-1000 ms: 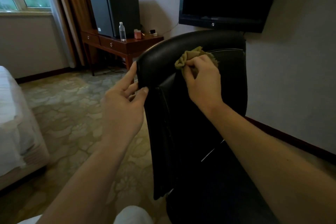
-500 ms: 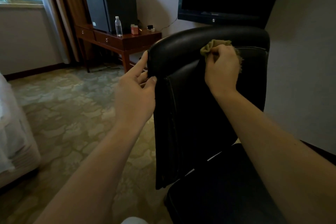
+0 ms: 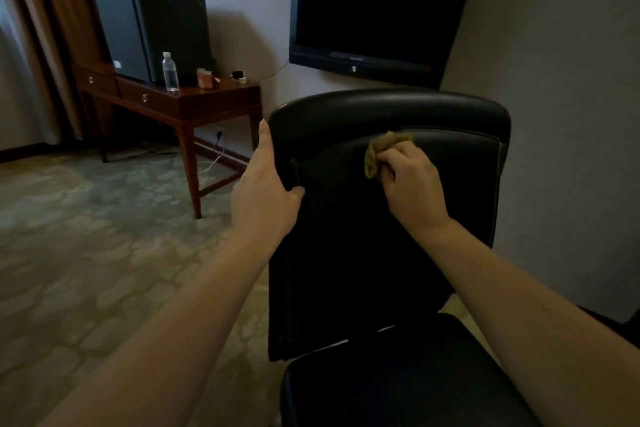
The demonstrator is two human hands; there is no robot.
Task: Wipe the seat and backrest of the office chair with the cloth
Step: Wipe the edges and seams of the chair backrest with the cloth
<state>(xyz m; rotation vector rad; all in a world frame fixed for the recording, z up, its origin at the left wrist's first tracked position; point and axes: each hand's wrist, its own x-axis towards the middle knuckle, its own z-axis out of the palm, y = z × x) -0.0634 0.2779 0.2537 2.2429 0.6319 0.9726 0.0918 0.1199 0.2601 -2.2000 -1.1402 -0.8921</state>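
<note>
Left hand (image 3: pixel 265 196) clasps backrest (image 3: pixel 408 204) side edge, steadying it; right hand (image 3: pixel 412 185) bunches cloth (image 3: pixel 382 149) against upper backrest. Cloth looks soft, light; chair probably swivels, best braced at edge.

The backrest (image 3: pixel 398 253) and seat (image 3: pixel 398 388) are black with a faint sheen, and a thin pale line of piping runs down the backrest's right side. The cloth (image 3: pixel 375 149) is dull olive-yellow. The carpet (image 3: pixel 86 236) is patterned with mottled, cloud-like blotches in beige and grey-green. The desk (image 3: pixel 214 102) is reddish-brown wood and the curtain (image 3: pixel 52 28) tan. The television (image 3: pixel 374 10) and fridge (image 3: pixel 173 28) are black. The bottle (image 3: pixel 170 74) is clear with a white cap, and the wall (image 3: pixel 554 80) is off-white.
</note>
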